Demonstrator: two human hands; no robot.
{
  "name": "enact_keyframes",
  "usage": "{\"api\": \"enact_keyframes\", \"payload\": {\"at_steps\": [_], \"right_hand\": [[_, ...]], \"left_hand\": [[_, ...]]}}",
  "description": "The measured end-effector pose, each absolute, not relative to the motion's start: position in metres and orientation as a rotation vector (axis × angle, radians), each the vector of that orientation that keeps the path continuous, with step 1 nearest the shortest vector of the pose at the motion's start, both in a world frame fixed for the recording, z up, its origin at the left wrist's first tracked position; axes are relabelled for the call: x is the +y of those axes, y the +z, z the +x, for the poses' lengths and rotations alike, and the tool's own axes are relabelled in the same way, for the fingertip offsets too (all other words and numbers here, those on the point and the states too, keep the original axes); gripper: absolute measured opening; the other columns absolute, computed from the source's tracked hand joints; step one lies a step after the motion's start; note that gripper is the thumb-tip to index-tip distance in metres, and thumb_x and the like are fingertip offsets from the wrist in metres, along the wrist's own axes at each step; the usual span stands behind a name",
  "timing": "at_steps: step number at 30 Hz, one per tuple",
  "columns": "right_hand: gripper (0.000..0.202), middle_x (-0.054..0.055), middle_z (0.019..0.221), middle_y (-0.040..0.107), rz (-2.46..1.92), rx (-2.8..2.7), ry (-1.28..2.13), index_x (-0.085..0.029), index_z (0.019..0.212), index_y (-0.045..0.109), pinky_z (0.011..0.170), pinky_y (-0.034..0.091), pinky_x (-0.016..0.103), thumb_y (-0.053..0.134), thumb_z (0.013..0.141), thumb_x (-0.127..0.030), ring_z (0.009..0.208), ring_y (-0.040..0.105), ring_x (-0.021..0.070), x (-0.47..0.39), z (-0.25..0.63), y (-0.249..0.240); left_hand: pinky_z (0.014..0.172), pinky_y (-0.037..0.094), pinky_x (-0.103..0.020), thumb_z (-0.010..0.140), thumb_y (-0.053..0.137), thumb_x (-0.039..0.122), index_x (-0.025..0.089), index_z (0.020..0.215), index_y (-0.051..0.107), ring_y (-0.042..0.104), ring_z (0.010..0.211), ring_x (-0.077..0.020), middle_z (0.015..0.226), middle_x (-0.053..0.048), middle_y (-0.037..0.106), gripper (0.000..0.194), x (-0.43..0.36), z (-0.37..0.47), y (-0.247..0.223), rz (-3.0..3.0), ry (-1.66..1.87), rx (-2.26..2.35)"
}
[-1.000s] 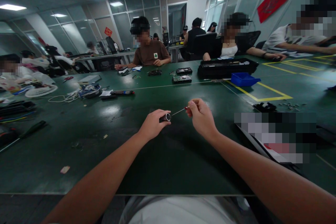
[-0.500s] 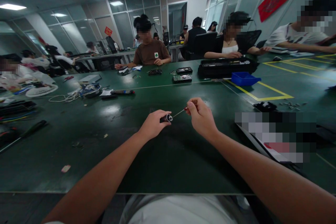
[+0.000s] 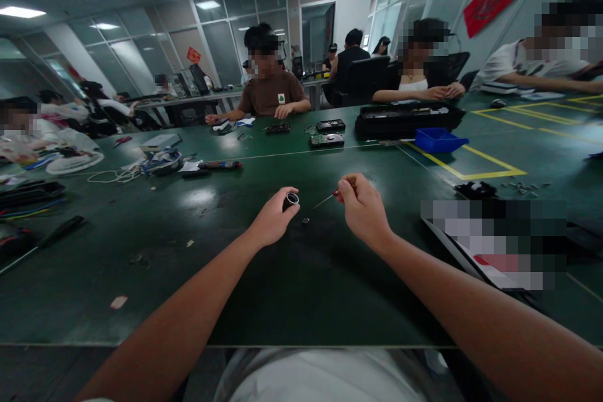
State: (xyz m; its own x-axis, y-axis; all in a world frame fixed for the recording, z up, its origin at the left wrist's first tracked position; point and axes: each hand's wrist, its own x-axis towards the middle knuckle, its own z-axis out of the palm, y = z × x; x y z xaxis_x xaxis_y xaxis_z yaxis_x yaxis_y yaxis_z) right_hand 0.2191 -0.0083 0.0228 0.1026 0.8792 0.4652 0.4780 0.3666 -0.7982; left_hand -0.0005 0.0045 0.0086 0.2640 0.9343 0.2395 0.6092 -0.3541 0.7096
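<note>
My left hand [image 3: 272, 218] is closed around a short dark cylinder [image 3: 291, 200], whose round end with a pale rim faces me and looks hollow. In my right hand [image 3: 362, 206] is a thin screwdriver [image 3: 326, 199], gripped near its red collar, with the shaft slanting down to the left. Its tip is apart from the cylinder. A small metallic piece [image 3: 306, 220] lies on the green table [image 3: 301, 289] just below the gap between my hands; its exact kind is too small to tell.
A blue tray [image 3: 439, 141] and a long black housing [image 3: 409, 120] stand at the far right, near seated co-workers. Opened hard drives [image 3: 326, 140] lie ahead. Left are a pen-like tool [image 3: 221, 165], cables [image 3: 117, 173] and a long screwdriver [image 3: 61, 229]. Small screws [image 3: 525, 188] lie right.
The screwdriver tip has come away from the cylinder's end. A small metallic piece now lies on the table below. My left hand has shifted slightly up and left, tilting the cylinder's opening toward me.
</note>
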Motion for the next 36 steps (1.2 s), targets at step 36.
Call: {"api": "enact_keyframes", "payload": {"at_steps": [36], "right_hand": [[0.022,0.003,0.076,0.066,-1.22,-1.624,0.597,-0.022,0.091,0.058,0.071,0.045,0.034,0.045,0.097,-0.039,0.074,0.064,0.0203,-0.011,0.219,0.026]], "left_hand": [[0.049,0.03,-0.019,0.093,0.049,0.027,0.015,0.089,0.053,0.043,0.058,-0.01,0.073,0.0,0.051,0.013,0.008,-0.211,0.065,0.834,1.492,1.528]]}}
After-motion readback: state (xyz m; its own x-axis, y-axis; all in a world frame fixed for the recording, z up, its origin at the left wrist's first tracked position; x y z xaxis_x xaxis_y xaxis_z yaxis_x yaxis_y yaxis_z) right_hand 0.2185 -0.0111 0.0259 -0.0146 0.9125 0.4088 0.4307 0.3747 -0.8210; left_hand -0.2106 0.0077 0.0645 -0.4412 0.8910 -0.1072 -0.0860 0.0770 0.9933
